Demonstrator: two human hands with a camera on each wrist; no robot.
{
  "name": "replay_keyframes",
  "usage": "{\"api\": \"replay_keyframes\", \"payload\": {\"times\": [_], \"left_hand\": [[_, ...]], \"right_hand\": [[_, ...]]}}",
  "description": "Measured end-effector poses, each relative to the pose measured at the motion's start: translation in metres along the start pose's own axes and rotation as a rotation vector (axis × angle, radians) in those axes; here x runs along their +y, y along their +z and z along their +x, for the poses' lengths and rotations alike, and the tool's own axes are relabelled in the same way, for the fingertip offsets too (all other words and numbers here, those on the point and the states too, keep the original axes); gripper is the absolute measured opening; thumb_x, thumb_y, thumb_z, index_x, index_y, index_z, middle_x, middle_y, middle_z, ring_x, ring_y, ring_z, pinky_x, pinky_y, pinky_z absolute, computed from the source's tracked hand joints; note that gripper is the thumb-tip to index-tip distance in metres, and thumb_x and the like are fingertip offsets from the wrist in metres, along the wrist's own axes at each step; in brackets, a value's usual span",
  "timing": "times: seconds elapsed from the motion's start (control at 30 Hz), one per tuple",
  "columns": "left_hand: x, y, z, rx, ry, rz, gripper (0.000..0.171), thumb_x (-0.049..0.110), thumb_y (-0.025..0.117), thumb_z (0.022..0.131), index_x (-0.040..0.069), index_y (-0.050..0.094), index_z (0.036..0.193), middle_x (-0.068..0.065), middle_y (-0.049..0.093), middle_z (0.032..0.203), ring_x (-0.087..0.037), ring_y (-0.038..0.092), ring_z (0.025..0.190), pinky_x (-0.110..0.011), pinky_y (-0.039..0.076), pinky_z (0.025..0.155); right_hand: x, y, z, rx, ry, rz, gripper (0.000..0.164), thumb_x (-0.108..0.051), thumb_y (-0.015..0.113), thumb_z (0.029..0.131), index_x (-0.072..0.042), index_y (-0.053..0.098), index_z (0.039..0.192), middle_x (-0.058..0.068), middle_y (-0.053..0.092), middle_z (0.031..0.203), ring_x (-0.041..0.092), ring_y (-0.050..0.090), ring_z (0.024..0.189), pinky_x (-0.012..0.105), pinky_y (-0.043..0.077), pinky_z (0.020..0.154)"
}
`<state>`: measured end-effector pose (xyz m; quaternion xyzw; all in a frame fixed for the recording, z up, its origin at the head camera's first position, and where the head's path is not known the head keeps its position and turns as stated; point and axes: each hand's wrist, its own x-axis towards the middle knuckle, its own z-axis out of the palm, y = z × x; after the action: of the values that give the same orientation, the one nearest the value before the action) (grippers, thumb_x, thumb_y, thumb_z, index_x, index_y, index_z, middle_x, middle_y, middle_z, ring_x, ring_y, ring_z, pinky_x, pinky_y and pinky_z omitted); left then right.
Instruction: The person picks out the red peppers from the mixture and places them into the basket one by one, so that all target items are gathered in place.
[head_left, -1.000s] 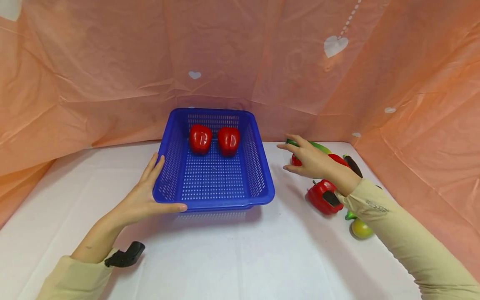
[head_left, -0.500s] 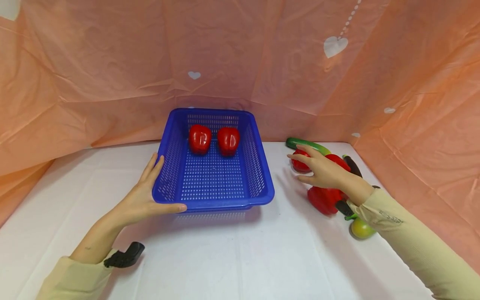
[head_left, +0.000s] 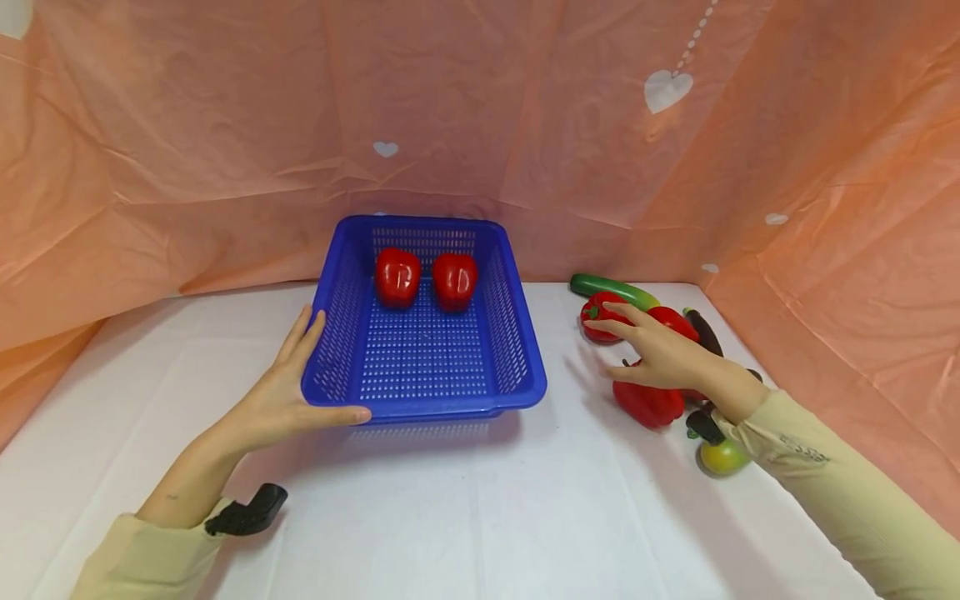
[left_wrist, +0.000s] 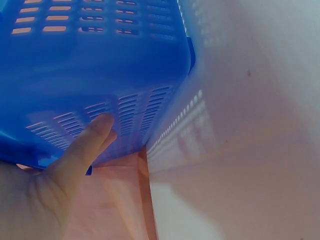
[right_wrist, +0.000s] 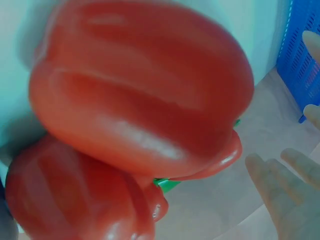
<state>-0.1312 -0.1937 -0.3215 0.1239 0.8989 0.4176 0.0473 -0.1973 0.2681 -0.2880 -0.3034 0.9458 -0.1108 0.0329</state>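
Note:
My left hand (head_left: pixel 273 404) rests at the near left corner of a blue perforated plastic basket (head_left: pixel 442 407), fingers straight along its left side and thumb on the front rim. Two glossy red bell peppers (head_left: pixel 397 277) lie inside near the back. My right hand (head_left: pixel 663 354) hovers with spread fingers and nothing held, over several red bell peppers on the right of the table. Its fingertips overlap the stemmed pepper (head_left: pixel 595 313); another pepper (head_left: pixel 647 407) lies below the thumb. In the right wrist view a large red pepper (right_wrist: pixel 140 90) sits beside the hand (right_wrist: pixel 290 195).
Behind the loose peppers lies a long green cucumber (head_left: pixel 591 286). A dark eggplant (head_left: pixel 703 331) and a yellow-green round fruit (head_left: pixel 722 458) lie farther right, the latter near my sleeve. An orange curtain (head_left: pixel 585 167) with white hearts closes off the back and sides of the white table (head_left: pixel 390 517).
My right hand has drifted right and toward me, uncovering the cucumber and the stemmed pepper. The left hand and the basket have stayed in place.

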Motion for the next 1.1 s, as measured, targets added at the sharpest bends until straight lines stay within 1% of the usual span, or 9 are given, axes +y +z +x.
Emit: {"api": "replay_keyframes", "payload": {"times": [0.2,0.4,0.57,0.7,0.83,0.97,1.1], "left_hand": [[0.000,0.000,0.000,0.002,0.003,-0.004,0.129,0.039,0.085,0.068,0.017,-0.009,0.154,-0.001,-0.021,0.160,-0.050,0.000,0.144,-0.075,0.017,0.103],[0.000,0.001,0.000,0.002,0.003,-0.001,0.129,0.039,0.085,0.068,0.017,-0.009,0.154,-0.001,-0.020,0.160,-0.050,0.000,0.144,-0.075,0.017,0.103],[0.001,0.001,0.000,0.000,0.003,-0.006,0.129,0.039,0.085,0.069,0.017,-0.010,0.154,-0.001,-0.021,0.160,-0.050,0.000,0.143,-0.075,0.017,0.102],[0.000,0.000,0.000,0.000,0.003,-0.008,0.129,0.038,0.085,0.069,0.016,-0.009,0.154,-0.001,-0.021,0.160,-0.050,0.000,0.144,-0.075,0.017,0.103],[0.000,0.000,0.000,0.000,0.003,-0.007,0.129,0.039,0.085,0.069,0.016,-0.009,0.154,-0.001,-0.021,0.160,-0.049,-0.001,0.144,-0.075,0.016,0.103],[0.000,0.000,0.000,-0.001,0.000,-0.007,0.129,0.039,0.085,0.069,0.017,-0.010,0.154,0.000,-0.021,0.160,-0.050,-0.001,0.144,-0.075,0.016,0.103],[-0.001,0.000,0.000,0.003,0.001,-0.004,0.129,0.039,0.085,0.069,0.017,-0.009,0.154,0.000,-0.021,0.160,-0.050,0.000,0.144,-0.075,0.017,0.103]], "right_hand": [[0.004,0.002,-0.006,0.002,-0.014,-0.009,0.067,-0.021,0.080,0.077,-0.004,0.052,0.135,0.025,0.036,0.145,0.044,0.039,0.130,0.057,0.051,0.088],[0.005,0.003,-0.013,-0.042,0.015,0.007,0.073,-0.025,0.080,0.077,-0.007,0.047,0.140,0.023,0.031,0.150,0.045,0.033,0.134,0.057,0.052,0.087],[0.007,0.006,-0.017,-0.044,0.032,0.010,0.074,-0.030,0.081,0.076,-0.011,0.048,0.140,0.023,0.031,0.150,0.046,0.033,0.133,0.060,0.051,0.086],[0.010,0.010,-0.020,-0.055,0.048,0.001,0.077,-0.029,0.082,0.075,-0.012,0.047,0.141,0.023,0.031,0.150,0.047,0.033,0.133,0.059,0.052,0.086],[0.011,0.013,-0.025,-0.075,0.070,0.000,0.081,-0.029,0.083,0.073,-0.013,0.045,0.142,0.024,0.031,0.149,0.046,0.030,0.134,0.058,0.052,0.086],[0.013,0.015,-0.030,-0.077,0.070,0.010,0.084,-0.030,0.084,0.072,-0.013,0.042,0.144,0.024,0.031,0.149,0.046,0.028,0.135,0.058,0.052,0.086],[0.014,0.015,-0.035,-0.089,0.075,0.028,0.087,-0.029,0.085,0.071,-0.013,0.040,0.144,0.024,0.029,0.149,0.046,0.026,0.134,0.055,0.054,0.083]]}}
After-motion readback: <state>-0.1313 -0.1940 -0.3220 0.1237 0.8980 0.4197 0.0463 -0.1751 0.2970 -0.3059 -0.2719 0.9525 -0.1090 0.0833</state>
